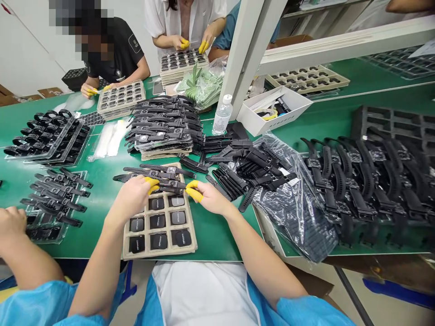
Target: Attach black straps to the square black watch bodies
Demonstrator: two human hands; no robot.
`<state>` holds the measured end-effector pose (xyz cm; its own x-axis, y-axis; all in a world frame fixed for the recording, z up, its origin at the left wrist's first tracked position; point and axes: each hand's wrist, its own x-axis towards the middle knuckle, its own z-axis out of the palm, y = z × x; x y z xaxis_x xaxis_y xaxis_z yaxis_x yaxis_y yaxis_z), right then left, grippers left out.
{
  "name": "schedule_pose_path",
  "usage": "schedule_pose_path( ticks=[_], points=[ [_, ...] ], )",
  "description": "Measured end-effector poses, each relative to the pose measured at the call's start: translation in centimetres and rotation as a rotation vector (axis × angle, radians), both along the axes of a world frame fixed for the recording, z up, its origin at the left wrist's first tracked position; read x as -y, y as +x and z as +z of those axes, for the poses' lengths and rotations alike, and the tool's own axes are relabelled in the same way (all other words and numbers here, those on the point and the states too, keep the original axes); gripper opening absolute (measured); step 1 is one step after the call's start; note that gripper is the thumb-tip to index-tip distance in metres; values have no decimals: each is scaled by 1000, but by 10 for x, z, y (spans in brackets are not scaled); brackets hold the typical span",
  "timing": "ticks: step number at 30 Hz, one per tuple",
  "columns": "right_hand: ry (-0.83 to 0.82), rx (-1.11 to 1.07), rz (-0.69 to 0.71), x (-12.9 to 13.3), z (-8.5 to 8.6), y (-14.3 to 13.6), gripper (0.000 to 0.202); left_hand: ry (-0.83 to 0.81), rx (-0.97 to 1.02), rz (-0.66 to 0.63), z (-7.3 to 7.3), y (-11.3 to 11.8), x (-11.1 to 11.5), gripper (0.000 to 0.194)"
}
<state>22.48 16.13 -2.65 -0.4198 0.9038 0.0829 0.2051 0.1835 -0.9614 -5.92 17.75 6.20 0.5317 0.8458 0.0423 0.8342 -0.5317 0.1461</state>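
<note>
A black smartwatch with its strap stretched out sideways is held between my hands, over the upper part of a beige tray. My left hand, with yellow fingertip covers, pinches its left end. At the right, my right hand, also in yellow covers, is closed on the strap end. Square black watch bodies without straps fill the tray's nearer compartments. Just beyond my hands, strapped watches lie across the tray's far end. Loose black straps are heaped to the right of it.
A bottle stands behind the straps beside a white box. Stacked trays of strapped watches rise ahead. A plastic bag of straps and rows of watches occupy the right. Co-workers' hands work across the table; another person's hand is left.
</note>
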Motion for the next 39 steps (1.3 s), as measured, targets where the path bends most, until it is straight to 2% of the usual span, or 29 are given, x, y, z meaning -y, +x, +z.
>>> schedule_pose_path(
  ticks=[1, 3, 5, 7, 10, 14, 19, 22, 24, 26, 27, 29, 30, 33, 35, 39],
  points=[
    [55, 52, -72, -4, -1, 5, 26, -8, -38, 3, 5, -10, -2, 32],
    [227, 202, -304, -12, -6, 18, 26, -67, -44, 28, 10, -31, -7, 32],
    [385, 417, -564, -22, -14, 35, 30, -187, -7, 85, 10, -52, -12, 35],
    [413, 621, -717, -31, -23, 52, 38, -331, 8, 145, 4, -72, -17, 38],
    [364, 787, -774, -40, -38, 66, 42, -440, -17, 210, -10, -93, -26, 36],
    [330, 878, -783, -45, -47, 64, 35, -433, -62, 267, -24, -102, -33, 26],
    [320, 902, -809, -47, -50, 62, 30, -321, -96, 358, -31, -103, -37, 12],
    [313, 879, -821, -48, -51, 63, 28, -184, -110, 434, -31, -101, -32, 13],
    [311, 859, -823, -49, -52, 64, 26, -71, -107, 493, -30, -91, -21, 19],
    [316, 843, -825, -50, -52, 64, 23, 9, -64, 481, -30, -68, -4, 24],
    [322, 836, -831, -50, -53, 64, 23, 24, -37, 436, -32, -51, 7, 25],
    [337, 823, -857, -51, -53, 64, 24, 5, 47, 175, -38, -12, 28, 21],
    [345, 818, -871, -51, -53, 63, 26, -4, 17, 80, -41, 9, 38, 21],
    [359, 818, -878, -51, -52, 61, 33, -7, -149, -25, -51, 57, 54, 19],
    [355, 832, -864, -51, -51, 60, 30, -8, -194, -37, -53, 72, 55, 17],
    [346, 834, -822, -52, -50, 66, 22, -8, -204, -49, -52, 76, 46, 15]
  ],
)
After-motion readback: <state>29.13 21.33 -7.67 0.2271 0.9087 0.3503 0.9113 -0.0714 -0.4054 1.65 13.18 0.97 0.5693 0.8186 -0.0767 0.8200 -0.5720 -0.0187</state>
